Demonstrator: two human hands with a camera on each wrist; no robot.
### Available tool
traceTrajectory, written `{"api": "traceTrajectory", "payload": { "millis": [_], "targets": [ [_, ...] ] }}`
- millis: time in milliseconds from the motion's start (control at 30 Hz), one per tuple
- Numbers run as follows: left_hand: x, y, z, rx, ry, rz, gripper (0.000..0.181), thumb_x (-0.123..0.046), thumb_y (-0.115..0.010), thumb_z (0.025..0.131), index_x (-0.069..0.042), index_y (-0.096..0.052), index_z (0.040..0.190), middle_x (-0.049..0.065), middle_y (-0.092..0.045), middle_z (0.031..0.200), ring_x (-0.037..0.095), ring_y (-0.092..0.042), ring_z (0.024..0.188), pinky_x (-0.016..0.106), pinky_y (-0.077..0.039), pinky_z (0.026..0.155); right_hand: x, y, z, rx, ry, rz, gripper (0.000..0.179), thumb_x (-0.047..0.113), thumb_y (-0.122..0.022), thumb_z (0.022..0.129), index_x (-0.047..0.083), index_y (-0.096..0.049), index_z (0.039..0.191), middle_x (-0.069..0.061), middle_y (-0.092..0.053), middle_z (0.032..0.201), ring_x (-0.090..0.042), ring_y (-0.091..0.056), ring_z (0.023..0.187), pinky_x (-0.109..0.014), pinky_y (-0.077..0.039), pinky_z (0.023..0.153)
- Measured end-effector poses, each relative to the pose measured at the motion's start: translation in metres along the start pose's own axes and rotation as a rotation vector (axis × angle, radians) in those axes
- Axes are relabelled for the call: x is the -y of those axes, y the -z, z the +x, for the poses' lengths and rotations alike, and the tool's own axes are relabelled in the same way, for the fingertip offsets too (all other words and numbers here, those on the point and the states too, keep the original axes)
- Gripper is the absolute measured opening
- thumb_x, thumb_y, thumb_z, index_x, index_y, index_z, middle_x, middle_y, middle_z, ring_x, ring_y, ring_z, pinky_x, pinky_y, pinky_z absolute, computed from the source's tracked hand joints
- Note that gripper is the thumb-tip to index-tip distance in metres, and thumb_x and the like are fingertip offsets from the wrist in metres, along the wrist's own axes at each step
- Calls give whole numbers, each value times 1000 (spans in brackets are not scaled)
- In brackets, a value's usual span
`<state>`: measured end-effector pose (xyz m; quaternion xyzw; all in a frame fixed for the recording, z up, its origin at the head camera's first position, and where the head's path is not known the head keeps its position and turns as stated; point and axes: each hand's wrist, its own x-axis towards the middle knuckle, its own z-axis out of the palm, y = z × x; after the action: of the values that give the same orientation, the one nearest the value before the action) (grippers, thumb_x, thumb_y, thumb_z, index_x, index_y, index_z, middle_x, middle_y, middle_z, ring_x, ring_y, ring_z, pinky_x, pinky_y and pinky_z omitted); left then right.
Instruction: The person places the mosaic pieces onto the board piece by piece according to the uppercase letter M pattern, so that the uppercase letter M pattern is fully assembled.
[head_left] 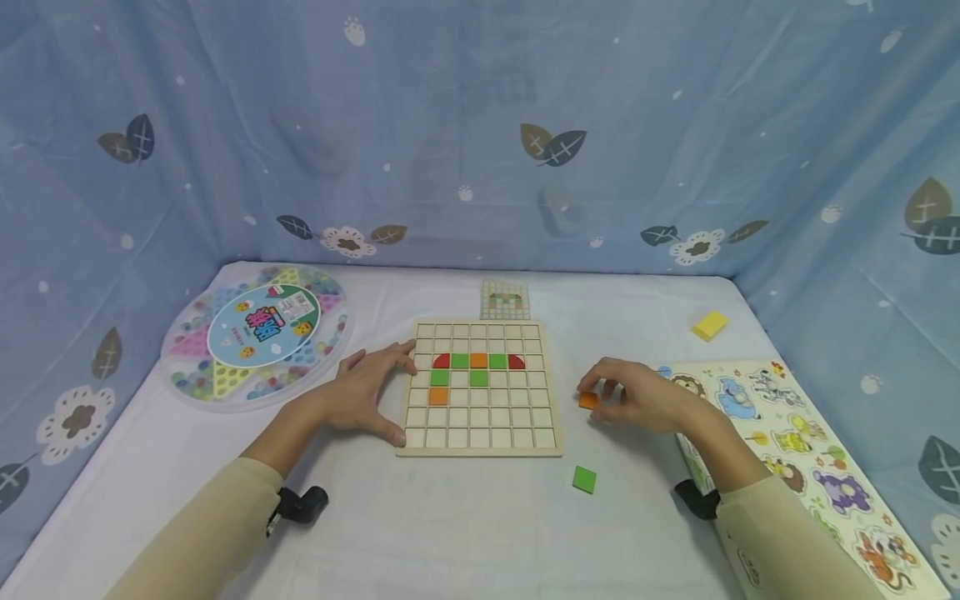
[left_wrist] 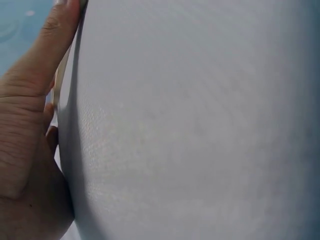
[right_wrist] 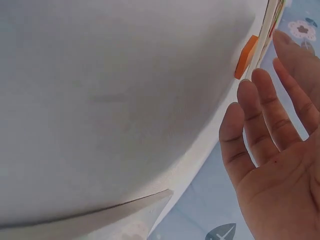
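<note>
A wooden grid board [head_left: 480, 425] lies on the white table. Red, green and orange pieces sit in some of its cells, including a green tile [head_left: 478, 378] and an orange tile [head_left: 438, 396]. At the board's left edge, my left hand [head_left: 363, 392] rests with thumb and fingers spread apart. To the right of the board lies a loose orange tile [head_left: 588, 401]. My right hand [head_left: 637, 396] hovers at it with loosely bent fingers; the right wrist view shows the orange tile [right_wrist: 246, 57] apart from the fingertips. A loose green tile [head_left: 584, 479] lies nearer the front.
Behind the board is a small pattern card [head_left: 505, 300]. A round, colourful game set [head_left: 258, 333] stands at the left. An animal puzzle board [head_left: 810, 467] lies under the right forearm. A yellow block [head_left: 709, 326] is at the far right.
</note>
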<state>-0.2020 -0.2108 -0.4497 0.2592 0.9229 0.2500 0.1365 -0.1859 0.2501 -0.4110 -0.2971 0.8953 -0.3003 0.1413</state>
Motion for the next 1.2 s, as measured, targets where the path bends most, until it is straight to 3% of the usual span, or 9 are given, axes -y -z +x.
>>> {"api": "traceTrajectory", "payload": {
  "millis": [467, 733, 1067, 1200],
  "targets": [
    [-1, 0, 0, 4, 0, -4, 99, -74, -89, 55, -29, -45, 131, -2, -16, 173, 29, -13, 159, 68, -2, 119, 13, -13, -14, 68, 34, 20, 37, 24, -85, 86, 20, -68, 118, 6, -68, 116, -18, -60, 96, -30, -53, 77],
    [-1, 1, -1, 7, 7, -5, 101, -73, -90, 54, -28, -45, 132, -1, -16, 173, 29, -13, 159, 68, -1, 120, 16, -22, -20, 94, 40, 44, 38, 31, -86, 84, 25, -68, 117, 9, -68, 110, -15, -61, 94, -28, -52, 75],
    [1, 0, -2, 2, 5, -12, 100, -73, -90, 55, -28, -45, 132, -2, -16, 173, 30, -12, 159, 67, -1, 120, 28, -26, -20, 202, 60, 89, 47, 39, -89, 78, 27, -70, 119, 11, -68, 114, -14, -61, 95, -30, -51, 83],
    [0, 0, -2, 4, 6, -15, 100, -73, -90, 55, -28, -44, 133, -3, -15, 173, 29, -12, 159, 67, -1, 120, 30, -27, -19, 246, 97, 106, 46, 35, -89, 78, 29, -71, 120, 10, -67, 111, -16, -60, 94, -29, -51, 82]
  ]
}}
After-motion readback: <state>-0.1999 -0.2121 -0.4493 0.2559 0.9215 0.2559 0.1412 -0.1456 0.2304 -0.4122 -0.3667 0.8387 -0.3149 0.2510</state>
